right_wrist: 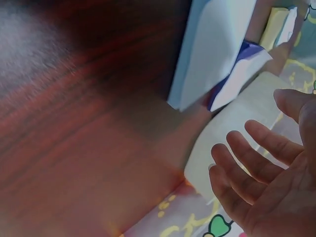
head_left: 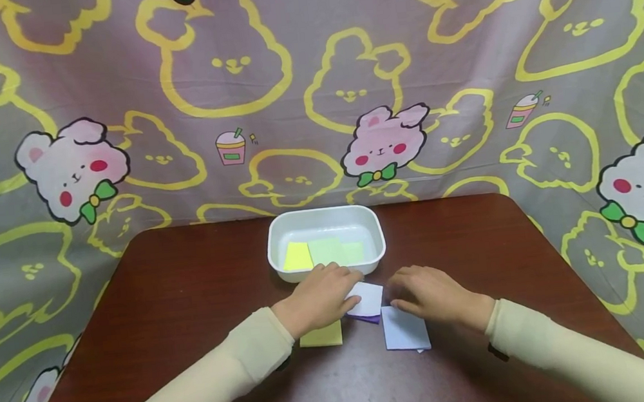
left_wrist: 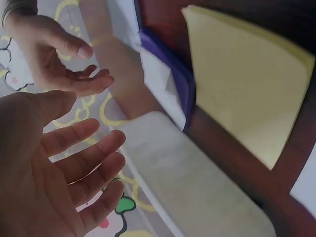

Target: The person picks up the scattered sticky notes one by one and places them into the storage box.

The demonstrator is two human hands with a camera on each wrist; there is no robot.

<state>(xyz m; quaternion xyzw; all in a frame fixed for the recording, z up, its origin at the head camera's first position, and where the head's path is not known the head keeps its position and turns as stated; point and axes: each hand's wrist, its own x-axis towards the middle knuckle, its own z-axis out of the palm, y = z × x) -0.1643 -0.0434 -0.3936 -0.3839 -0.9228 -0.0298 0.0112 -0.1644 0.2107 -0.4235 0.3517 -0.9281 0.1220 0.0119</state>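
My left hand (head_left: 324, 296), fingers loosely bent and spread, hovers over the yellow sticky-note pad (head_left: 320, 336) and beside a white note sheet (head_left: 367, 298). That sheet lies on a purple sticky-note pad (head_left: 368, 319). In the left wrist view, nothing sits between the fingers of the left hand (left_wrist: 74, 168). My right hand (head_left: 432, 295) is above the far edge of a light blue sticky-note pad (head_left: 405, 329). The right wrist view shows the relaxed fingers of the right hand (right_wrist: 266, 173) apart from the blue pad (right_wrist: 212, 54).
Behind the hands stands a white plastic basin (head_left: 376, 222) with a yellow pad (head_left: 297, 256) and pale green pads (head_left: 328, 252) inside. The brown table (head_left: 202, 290) ends at a cartoon-patterned cloth (head_left: 290, 113). A white corner pokes out under the blue pad.
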